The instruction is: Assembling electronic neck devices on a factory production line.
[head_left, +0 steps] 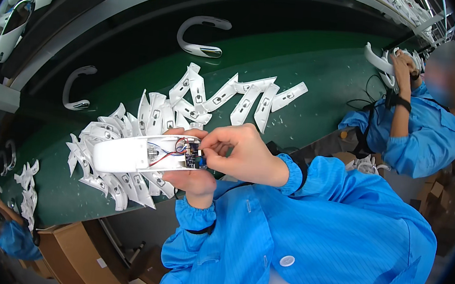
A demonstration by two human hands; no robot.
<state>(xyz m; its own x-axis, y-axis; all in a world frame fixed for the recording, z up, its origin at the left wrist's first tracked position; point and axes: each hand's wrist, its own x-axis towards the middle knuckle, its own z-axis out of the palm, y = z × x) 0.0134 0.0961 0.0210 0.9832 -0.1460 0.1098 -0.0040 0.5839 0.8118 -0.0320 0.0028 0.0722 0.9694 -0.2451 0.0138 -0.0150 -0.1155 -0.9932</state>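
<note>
Head cam, only view here: the white housing [121, 154] is up in the L hand [190, 182], held above the green tabletop [324, 69] and the pile of flat white pieces [117, 186]. L grip is closed around its open end, fingers along the far edge, palm side by the near one. R hand [248, 155] has thumb + index drawn in narrow at the circuit board [191, 157]; tbh can't tell if that grip is pinching a part or just touching, fingertips hide it.

Handling-wise, IMO it's light, stiff plastic, prob a bit slick on the smooth closed end, which sticks out L of the grip w/ nothing under it. Fragile bits = the board and the thin red/blue wires [173, 153], so def hold the shell by its side walls near the open end, fingers off the wires, no squeezing on the board.
</note>
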